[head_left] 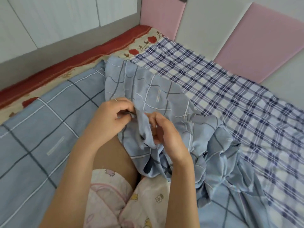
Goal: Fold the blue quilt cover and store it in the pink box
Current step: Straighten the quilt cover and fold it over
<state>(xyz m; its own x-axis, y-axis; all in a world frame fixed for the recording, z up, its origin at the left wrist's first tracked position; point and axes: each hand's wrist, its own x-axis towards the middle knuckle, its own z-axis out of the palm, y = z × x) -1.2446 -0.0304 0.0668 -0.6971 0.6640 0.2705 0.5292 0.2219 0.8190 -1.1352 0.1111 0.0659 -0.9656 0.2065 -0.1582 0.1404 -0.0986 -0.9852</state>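
The blue quilt cover (158, 96), light blue with a white and dark grid, lies rumpled across the bed in front of me, partly bunched over my lap. My left hand (111, 116) pinches a fold of its edge between thumb and fingers. My right hand (164, 130) grips the same bunched fold just to the right, fingers curled into the cloth. The two hands sit close together at the middle of the view. No pink box is in view.
A blue-and-white plaid sheet (230, 89) covers the bed's right side. A floral mattress pad with a red border (92, 51) shows at the far left edge. Pink and white padded wall panels (263, 40) stand behind. My knees in patterned shorts (115, 195) are below.
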